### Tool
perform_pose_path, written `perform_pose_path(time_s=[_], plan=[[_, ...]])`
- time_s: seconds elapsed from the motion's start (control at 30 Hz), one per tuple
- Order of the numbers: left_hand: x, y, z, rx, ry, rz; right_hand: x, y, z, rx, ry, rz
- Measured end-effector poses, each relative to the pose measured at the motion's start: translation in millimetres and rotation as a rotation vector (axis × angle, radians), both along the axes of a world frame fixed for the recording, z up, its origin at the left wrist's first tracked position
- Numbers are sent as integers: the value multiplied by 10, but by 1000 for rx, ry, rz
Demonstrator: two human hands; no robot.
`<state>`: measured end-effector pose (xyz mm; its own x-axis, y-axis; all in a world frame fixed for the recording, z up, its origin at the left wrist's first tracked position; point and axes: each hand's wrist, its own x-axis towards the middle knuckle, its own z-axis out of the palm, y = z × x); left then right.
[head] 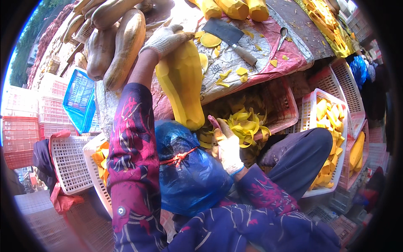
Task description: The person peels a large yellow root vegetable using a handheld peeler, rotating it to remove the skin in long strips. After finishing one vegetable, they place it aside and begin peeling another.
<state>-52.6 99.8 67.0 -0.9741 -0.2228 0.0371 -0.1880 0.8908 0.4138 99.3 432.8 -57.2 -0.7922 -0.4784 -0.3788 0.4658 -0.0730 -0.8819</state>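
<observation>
My left hand (168, 39), in a white knitted glove, grips the upper end of a peeled yellow squash (182, 82), whose lower end rests by a blue plastic bag (192, 182) tied with red string on my lap. My right hand (227, 148), in a soiled glove, is closed around a pink-handled tool (214, 121), likely a peeler; its blade is hidden. It is just right of the squash's lower end, apart from it. A cleaver (225, 33) with a wooden handle and a metal spoon (281, 37) lie on the sack-covered table.
Unpeeled squashes (126, 47) lie at the upper left, peeled ones (233, 8) at the top. A red crate (283, 104) with yellow peelings (247, 124) stands below the table edge. A white crate (343, 151) of cut pieces is at right; a blue basket (78, 100) is at left.
</observation>
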Motion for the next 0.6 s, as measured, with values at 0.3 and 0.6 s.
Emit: perform_pose_path(time_s=[0.3,0.6], plan=[[-151,-566,-380,1444,-14,-133,36,-448,-238,-98,28,53],[-23,-879,-881,1677,240,-34,163,-446,-557,222,24,196]])
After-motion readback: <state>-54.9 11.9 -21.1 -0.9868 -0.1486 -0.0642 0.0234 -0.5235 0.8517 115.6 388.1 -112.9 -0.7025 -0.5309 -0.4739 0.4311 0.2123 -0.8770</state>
